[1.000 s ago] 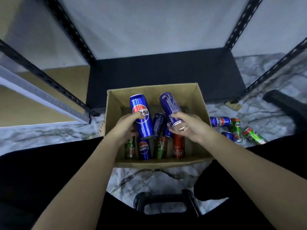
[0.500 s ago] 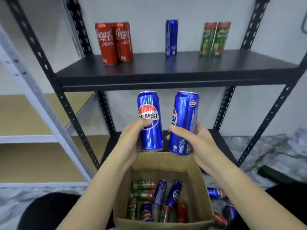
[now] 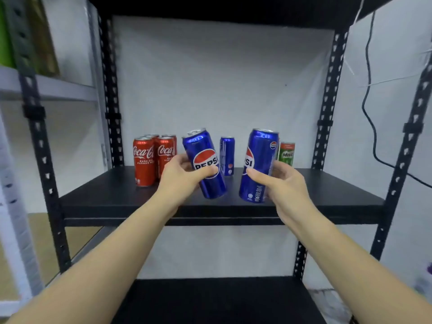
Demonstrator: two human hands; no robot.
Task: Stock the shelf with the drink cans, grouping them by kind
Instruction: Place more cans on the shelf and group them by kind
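our left hand (image 3: 180,174) wraps a blue pepsi can (image 3: 203,163) tilted top-left, and our right hand (image 3: 281,183) wraps a second pepsi can (image 3: 259,166) that is nearly upright, both over the front of the black shelf (image 3: 117,197). the lone pepsi can (image 3: 227,156) stands at the back between them, so we judge both should go straight back beside it, between the coca-cola cans (image 3: 153,159) on the left and the green milo can (image 3: 287,153) on the right.

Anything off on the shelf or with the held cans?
Nothing much. The left hand holds its Pepsi can tilted; the right hand's can is nearly upright. Coke cans, shelf Pepsi and Milo stand grouped.
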